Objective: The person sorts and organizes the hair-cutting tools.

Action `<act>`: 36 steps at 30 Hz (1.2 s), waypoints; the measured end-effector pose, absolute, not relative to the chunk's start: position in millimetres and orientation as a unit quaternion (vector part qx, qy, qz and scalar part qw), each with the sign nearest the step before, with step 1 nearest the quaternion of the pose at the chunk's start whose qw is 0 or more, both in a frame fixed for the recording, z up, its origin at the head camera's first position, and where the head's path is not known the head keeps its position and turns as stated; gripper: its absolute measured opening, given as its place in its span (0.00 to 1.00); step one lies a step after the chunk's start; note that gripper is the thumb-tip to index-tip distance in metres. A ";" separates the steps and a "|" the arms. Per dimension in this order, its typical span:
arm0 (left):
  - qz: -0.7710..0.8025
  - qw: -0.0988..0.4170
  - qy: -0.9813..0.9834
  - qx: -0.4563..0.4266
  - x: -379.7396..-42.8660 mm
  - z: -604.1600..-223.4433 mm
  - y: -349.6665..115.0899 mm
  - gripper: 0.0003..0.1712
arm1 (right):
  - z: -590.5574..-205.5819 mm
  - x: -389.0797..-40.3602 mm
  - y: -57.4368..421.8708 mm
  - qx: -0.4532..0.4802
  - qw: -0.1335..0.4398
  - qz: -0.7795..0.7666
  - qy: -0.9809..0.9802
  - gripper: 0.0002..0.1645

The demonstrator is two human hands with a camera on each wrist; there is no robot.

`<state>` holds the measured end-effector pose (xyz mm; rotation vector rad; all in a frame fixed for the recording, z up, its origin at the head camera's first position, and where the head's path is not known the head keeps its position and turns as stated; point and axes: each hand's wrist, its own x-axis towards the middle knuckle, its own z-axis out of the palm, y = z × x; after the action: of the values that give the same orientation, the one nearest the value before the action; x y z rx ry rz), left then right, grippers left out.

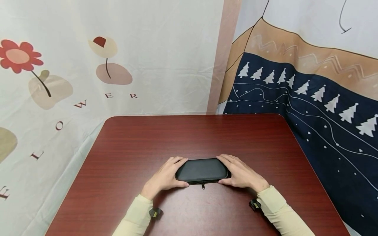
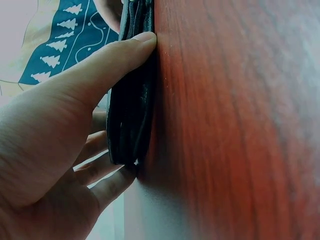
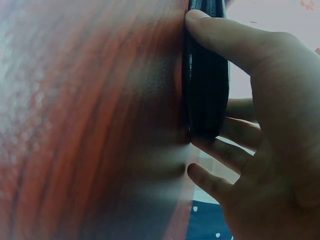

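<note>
A black zippered case [image 1: 203, 169], long with rounded corners, lies flat on the table in front of me. Its zipper pull [image 1: 203, 186] hangs from the near side, close to the middle. My left hand [image 1: 166, 175] grips the left end, thumb along the near edge and fingers around the far side. At the opposite end my right hand [image 1: 240, 172] holds it the same way. In the left wrist view the case's side [image 2: 131, 115] shows a zipper track beside the thumb. The right wrist view shows the thumb pressed on the case [image 3: 206, 80]. Its underside is hidden.
The reddish-brown wooden table [image 1: 195, 137] has rounded far corners. Behind it hangs a white cloth [image 1: 171, 59] with flowers and letters. A dark blue cloth [image 1: 325, 144] with white trees hangs along the right side. Small black devices [image 1: 155, 213] sit at both wrists.
</note>
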<state>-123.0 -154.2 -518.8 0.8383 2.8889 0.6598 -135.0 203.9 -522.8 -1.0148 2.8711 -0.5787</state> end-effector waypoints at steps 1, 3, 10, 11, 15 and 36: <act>0.214 0.032 0.938 0.271 -122.8 -518.8 -154.1 0.57 | -522.6 -135.0 203.8 -0.327 0.022 -0.188 0.926 0.59; 0.215 0.032 0.938 0.270 -122.0 -518.5 -153.8 0.58 | -522.6 -135.0 203.7 -0.327 0.023 -0.189 0.926 0.59; 0.217 0.027 0.938 0.268 -118.7 -517.9 -152.5 0.58 | -523.7 -136.2 203.3 -0.329 0.021 -0.188 0.925 0.59; 0.218 0.025 0.938 0.268 -118.4 -518.3 -152.6 0.58 | -523.8 -136.3 203.3 -0.329 0.022 -0.188 0.925 0.59; 0.221 0.017 0.937 0.271 -118.0 -519.9 -152.4 0.58 | -523.9 -136.3 203.4 -0.327 0.024 -0.190 0.925 0.59; 0.237 -0.035 0.930 0.279 -106.2 -520.5 -145.0 0.60 | -522.8 -136.7 202.8 -0.320 0.038 -0.195 0.926 0.59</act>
<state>-106.2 -145.0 -520.5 0.8966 2.9888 0.7618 -136.7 202.8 -522.8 -0.9825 2.8412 -0.5983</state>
